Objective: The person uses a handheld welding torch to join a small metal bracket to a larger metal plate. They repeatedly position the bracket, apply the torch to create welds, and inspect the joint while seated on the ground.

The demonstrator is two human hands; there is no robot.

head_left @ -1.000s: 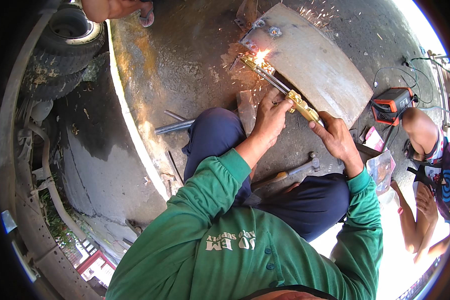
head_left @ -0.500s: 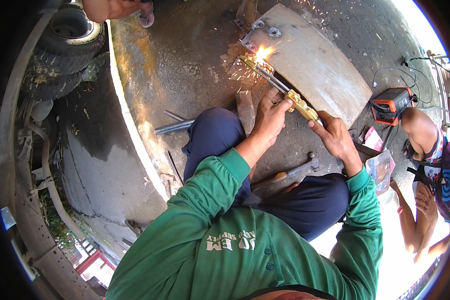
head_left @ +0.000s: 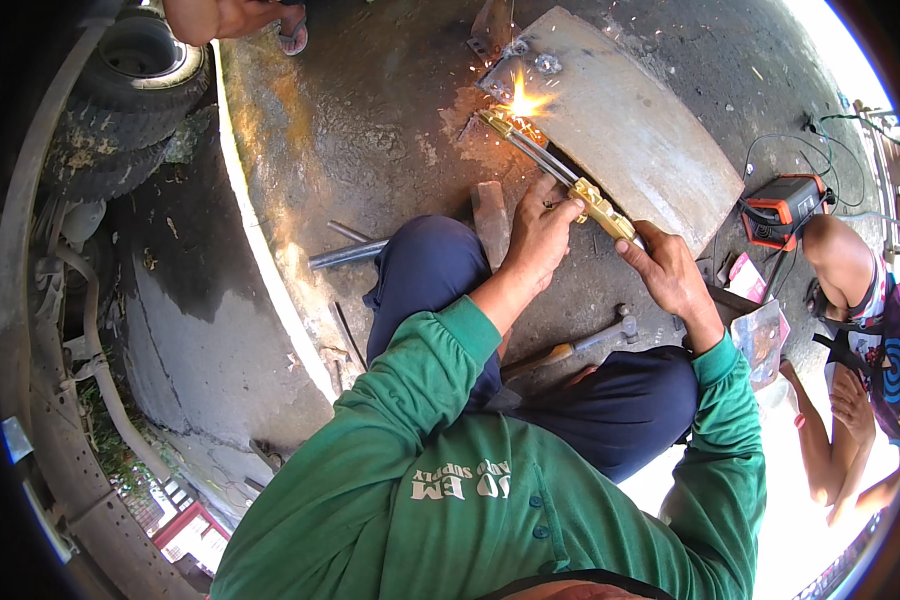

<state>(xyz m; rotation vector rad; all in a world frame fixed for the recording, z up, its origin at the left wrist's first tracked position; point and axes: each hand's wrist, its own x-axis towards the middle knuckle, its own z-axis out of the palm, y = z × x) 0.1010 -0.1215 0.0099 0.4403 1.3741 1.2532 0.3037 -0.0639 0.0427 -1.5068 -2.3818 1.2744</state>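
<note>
Floor: rough grey concrete (head_left: 370,135) is spreading under everything, showing dark, damp-looking patches and rusty orange stains.
Pale strip: a bright curved line (head_left: 252,225) is running down the floor's left side.
Torch: the brass-coloured torch (head_left: 602,210) is slanting above the floor, its head sitting beside the plate's left end.
Flame: a yellow-orange flame (head_left: 525,102) is flaring at that head, with sparks showing beside it.
Plate: a broad grey metal plate (head_left: 630,120) is lying on the floor beyond the hands.
Hands: the left hand (head_left: 544,230) is clasping the torch's body, and the right hand (head_left: 667,268) is gripping its rear.
Near the knees: a hammer (head_left: 595,340) is lying between them; metal tubes (head_left: 348,254) are resting beside the left one.
Left side: tires (head_left: 120,130) are standing stacked; a perforated metal rail (head_left: 80,480) is curving below.
Right side: an orange-and-black machine (head_left: 787,212) is standing near another person (head_left: 880,340).
</note>
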